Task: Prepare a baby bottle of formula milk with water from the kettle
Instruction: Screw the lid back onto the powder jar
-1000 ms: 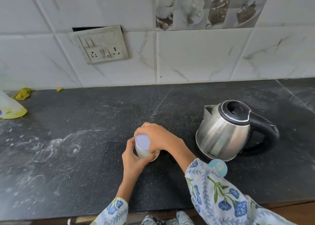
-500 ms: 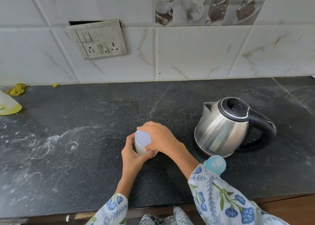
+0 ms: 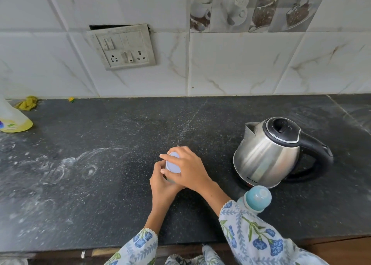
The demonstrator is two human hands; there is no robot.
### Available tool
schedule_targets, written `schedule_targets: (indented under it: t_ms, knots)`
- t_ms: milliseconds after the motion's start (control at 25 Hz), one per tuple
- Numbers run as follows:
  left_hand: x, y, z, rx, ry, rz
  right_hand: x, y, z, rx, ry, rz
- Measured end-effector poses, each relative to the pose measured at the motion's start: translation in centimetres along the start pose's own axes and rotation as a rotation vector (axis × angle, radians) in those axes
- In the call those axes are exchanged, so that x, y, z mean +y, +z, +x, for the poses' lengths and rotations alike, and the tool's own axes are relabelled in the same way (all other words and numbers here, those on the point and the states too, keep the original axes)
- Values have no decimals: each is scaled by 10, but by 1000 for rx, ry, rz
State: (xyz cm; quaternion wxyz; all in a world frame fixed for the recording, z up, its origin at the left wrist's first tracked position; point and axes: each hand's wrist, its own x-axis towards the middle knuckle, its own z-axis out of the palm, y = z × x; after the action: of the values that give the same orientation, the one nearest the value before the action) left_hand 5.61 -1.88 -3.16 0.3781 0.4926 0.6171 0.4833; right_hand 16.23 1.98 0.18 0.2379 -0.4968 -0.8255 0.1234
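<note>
A small container with a pale lilac lid (image 3: 173, 165) stands on the black counter near the front middle. My left hand (image 3: 161, 181) wraps its body from the near left side. My right hand (image 3: 188, 169) grips the lid from the right and above, fingers curled over its rim. A steel kettle (image 3: 267, 154) with a black lid and handle stands to the right, spout pointing left. In front of the kettle, a baby bottle with a teal cap (image 3: 257, 197) stands upright, partly hidden by my right sleeve.
The dark stone counter (image 3: 100, 184) has white powdery smears on its left half. A yellow-based plastic bottle (image 3: 12, 120) and a yellow cloth (image 3: 27, 103) sit at the far left by the tiled wall. A switch and socket plate (image 3: 122, 47) hangs on the wall.
Both hands stay on the container while my right hand has turned around the lid. The camera has tilted down slightly, so more of the teal-capped bottle shows.
</note>
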Motion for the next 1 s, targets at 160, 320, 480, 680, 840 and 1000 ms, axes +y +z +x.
schedule_targets:
  t_ms: [160,320,480,680,840,1000]
  knots:
    - [-4,3,-1,57,-15,-26,-10,15,2,191,68,-146]
    - [-4,4,4,39,-20,-21,-17,20,2,192,163,-215]
    - [-4,3,3,21,14,-10,-20,20,3,108,245,-244]
    - [-3,-5,-4,-50,78,71,-12,-34,-7,-79,275,160]
    - [-4,-9,-7,-14,99,136,13,-105,-74,50,239,127]
    - [-9,-10,-7,19,104,160,38,-120,-167,364,392,198]
